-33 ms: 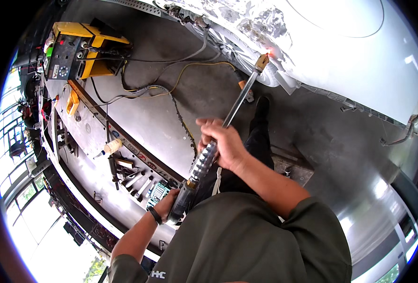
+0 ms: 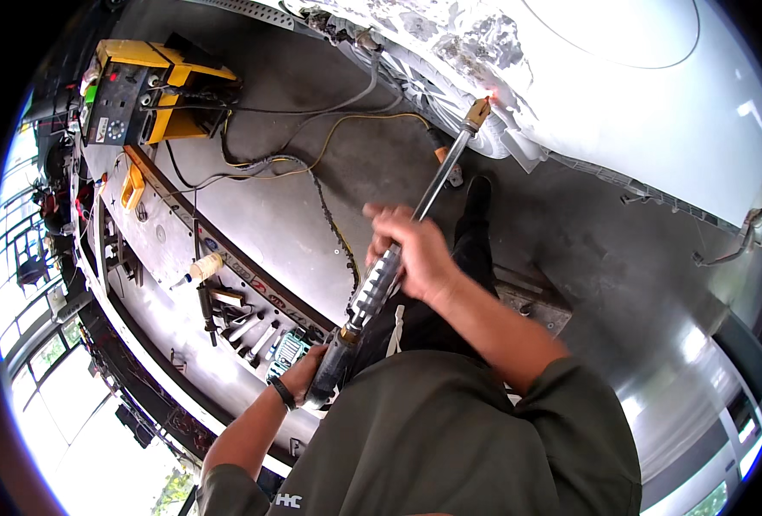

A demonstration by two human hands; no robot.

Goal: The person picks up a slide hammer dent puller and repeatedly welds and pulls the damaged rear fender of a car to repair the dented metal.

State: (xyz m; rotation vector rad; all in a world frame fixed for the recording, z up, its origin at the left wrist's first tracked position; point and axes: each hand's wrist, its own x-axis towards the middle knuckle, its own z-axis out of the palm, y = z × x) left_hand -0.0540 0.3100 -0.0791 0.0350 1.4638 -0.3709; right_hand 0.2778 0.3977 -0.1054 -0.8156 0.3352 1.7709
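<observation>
A long slide hammer dent puller (image 2: 440, 178) runs diagonally from my waist up to a white car body panel (image 2: 630, 120). Its brass-coloured tip meets the panel at a rough, sanded patch (image 2: 476, 47), where a small red-orange glow shows. My left hand (image 2: 301, 378), with a dark band at the wrist, is wrapped round the dark rear handle. Farther up, my right hand (image 2: 417, 260) closes round the front of the ribbed metal weight on the shaft; its fingertips are slightly blurred. Part of the grip is hidden behind each hand.
A yellow and black machine (image 2: 162, 90) stands at the far left, with cables (image 2: 312, 163) trailing over the floor. On the left bench lie a cream bottle (image 2: 206, 267), several hand tools (image 2: 252, 331) and a teal tool case (image 2: 291, 351). A dark shoe (image 2: 479, 193) is below the car.
My right hand has shifted slightly up the shaft toward the car. My left hand and the tool's tip stay where they were.
</observation>
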